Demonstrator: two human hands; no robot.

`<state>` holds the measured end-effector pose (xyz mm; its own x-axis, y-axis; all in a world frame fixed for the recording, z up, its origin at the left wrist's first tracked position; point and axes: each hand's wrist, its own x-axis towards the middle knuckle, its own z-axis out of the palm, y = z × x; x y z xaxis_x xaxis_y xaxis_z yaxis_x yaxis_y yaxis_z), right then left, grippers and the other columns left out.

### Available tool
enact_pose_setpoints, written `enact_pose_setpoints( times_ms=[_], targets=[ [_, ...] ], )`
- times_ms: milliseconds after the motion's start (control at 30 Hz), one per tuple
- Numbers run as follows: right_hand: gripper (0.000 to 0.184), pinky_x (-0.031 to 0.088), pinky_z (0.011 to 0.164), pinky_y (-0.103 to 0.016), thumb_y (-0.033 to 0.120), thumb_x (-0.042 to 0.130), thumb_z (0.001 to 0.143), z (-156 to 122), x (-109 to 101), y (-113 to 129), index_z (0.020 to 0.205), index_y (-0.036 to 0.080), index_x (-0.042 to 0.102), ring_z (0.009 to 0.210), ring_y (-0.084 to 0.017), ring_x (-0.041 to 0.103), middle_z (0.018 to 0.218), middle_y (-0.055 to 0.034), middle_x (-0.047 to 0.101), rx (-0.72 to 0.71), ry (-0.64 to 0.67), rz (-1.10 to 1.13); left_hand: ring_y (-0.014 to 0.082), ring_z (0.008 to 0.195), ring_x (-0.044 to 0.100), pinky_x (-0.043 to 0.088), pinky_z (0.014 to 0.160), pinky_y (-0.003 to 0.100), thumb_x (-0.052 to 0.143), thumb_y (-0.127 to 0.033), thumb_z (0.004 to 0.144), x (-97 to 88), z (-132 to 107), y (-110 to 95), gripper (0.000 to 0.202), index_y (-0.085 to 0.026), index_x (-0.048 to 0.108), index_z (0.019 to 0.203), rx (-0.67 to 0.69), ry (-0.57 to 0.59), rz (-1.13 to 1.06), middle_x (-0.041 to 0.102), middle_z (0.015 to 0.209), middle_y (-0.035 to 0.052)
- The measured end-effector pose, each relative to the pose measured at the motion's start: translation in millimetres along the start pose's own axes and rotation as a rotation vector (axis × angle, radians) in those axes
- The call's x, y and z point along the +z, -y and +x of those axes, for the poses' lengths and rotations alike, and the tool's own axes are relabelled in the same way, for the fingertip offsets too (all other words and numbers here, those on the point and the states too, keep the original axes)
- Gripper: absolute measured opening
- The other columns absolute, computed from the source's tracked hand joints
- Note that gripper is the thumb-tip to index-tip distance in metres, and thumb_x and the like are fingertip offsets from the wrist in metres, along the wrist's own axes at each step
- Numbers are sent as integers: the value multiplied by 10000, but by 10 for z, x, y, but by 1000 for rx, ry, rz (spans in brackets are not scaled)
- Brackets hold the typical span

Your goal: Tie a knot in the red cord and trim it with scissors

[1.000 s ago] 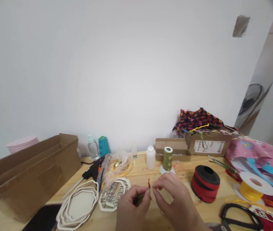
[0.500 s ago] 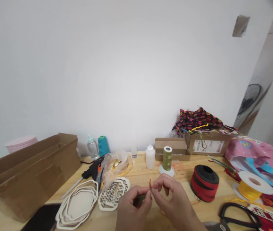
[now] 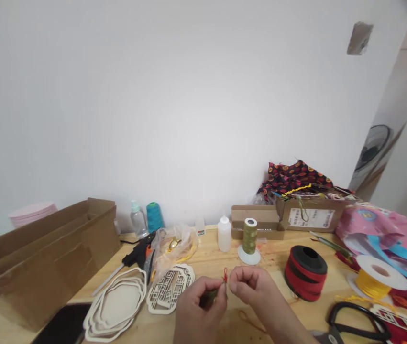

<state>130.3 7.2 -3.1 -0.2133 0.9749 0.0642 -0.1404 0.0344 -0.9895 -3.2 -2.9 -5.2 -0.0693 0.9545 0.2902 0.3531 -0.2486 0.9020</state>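
My left hand is closed at the bottom middle, its thumb and forefinger pinching a small red cord loop that stands up above the fingertips. Something green shows inside the left palm, partly hidden by the fingers. Just to the right, my right hand is closed in a pinch, a little apart from the loop. Whatever its fingertips hold is too fine to make out. A thin brownish thread curves over the table below the right hand. Behind the hands stands a spool of olive green thread.
Left are a cardboard box, a glue gun, white frames and lattice cutouts. A white squeeze bottle stands behind. On the right are a red ribbon roll, black-handled scissors and a yellow cord spool.
My right hand has moved slightly to the right, away from the left fingertips. The red loop remains in my left hand, and more of it shows. The brownish thread is more visible.
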Motion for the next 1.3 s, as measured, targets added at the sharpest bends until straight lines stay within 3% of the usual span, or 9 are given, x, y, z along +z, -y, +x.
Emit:
enact_pose_setpoints(
  times_ms=[100,233,467,633,767,867,1067,1300],
  targets=[
    [220,210,424,-197,345,633,619,12,-25,-16,558,164,524,439,-65,271,461,78,372,12,8,-12,138,467,533,425,448,206,595,-297,617,-5,30,-20,139,-179,638,559,-62,-62,-90,622,480,-5],
    [230,251,464,-202,347,656,615,13,-19,-25,561,156,541,491,-78,331,509,52,445,-42,-62,-29,134,482,532,419,472,206,602,-294,613,23,9,-39,126,-183,641,568,-57,-115,-131,623,493,-10],
    [213,293,509,-203,316,675,606,2,32,-31,595,139,558,531,-87,404,563,27,513,-39,-42,47,162,524,555,420,500,234,588,-300,641,39,-42,3,139,-186,654,597,35,-74,0,640,535,9],
    [197,272,491,-204,289,657,617,15,40,-50,577,141,533,505,-81,371,523,41,475,-53,-40,33,168,543,572,429,500,234,552,-287,681,9,-8,13,160,-179,658,630,76,33,82,662,582,27],
    [186,264,490,-208,278,635,628,2,40,-43,576,142,520,511,-85,366,530,38,465,-56,-41,24,158,522,554,419,490,228,554,-280,675,27,-29,4,156,-177,651,610,88,-5,60,641,553,20],
    [170,251,487,-210,257,626,628,-17,32,-19,562,149,513,504,-83,348,521,46,446,-60,-46,21,150,502,542,414,483,223,556,-283,668,38,-45,-7,160,-176,649,597,80,-32,33,627,528,13],
    [124,253,486,-211,209,611,615,-16,25,-13,536,157,532,506,-84,352,526,45,460,-78,-36,42,148,512,569,439,479,209,559,-280,663,25,-30,-27,155,-167,652,613,-7,84,-68,656,551,23],
    [179,257,472,-200,259,657,571,10,3,-17,530,150,522,472,-66,346,503,51,474,-5,-7,61,112,464,494,389,445,188,581,-256,629,52,-32,-24,130,-160,635,561,-64,40,-158,596,482,-8]
  ],
)
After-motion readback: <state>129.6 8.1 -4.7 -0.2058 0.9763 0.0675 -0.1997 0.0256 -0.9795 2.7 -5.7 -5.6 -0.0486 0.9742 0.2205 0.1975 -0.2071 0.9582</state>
